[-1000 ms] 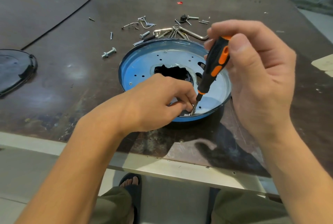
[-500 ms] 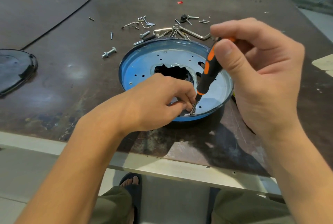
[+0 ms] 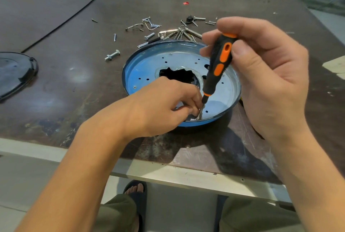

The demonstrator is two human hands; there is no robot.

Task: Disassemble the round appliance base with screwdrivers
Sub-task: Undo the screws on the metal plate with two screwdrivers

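Fingers [image 3: 242, 52] of the right hand [image 3: 265, 75] are curled round the black-and-orange handle of the screwdriver [image 3: 218, 63] and hold it steeply tilted. Its tip is down at the near inside edge of the round appliance base [image 3: 149, 67]. The left hand [image 3: 160, 108] reaches into the base, and its fingers [image 3: 194, 101] are bunched and pinched in against the lower shaft. Whether they also grip the fastener cannot be told, because the tip is hidden behind them.

The blue base sits open side up on the tabletop [image 3: 74, 82], close to the near edge. Nothing visible clamps it.

The main risk, as I judge it, is the tip camming out of the screw head. The tool leans rather than standing square to the fastener, so a hard twist could strip the head or drive the blade into the left fingertips beside it. Downward pressure so near the rim could also tip or spin the light pan, since neither hand grips its wall. If it skates toward the tabletop edge, it could drop into the person's lap.

A freed screw could roll through the jagged central opening [image 3: 179, 76] or get lost among the loose screws and bolts [image 3: 149, 24] scattered just behind the base. That would leave it hard to tell which fasteners are out.
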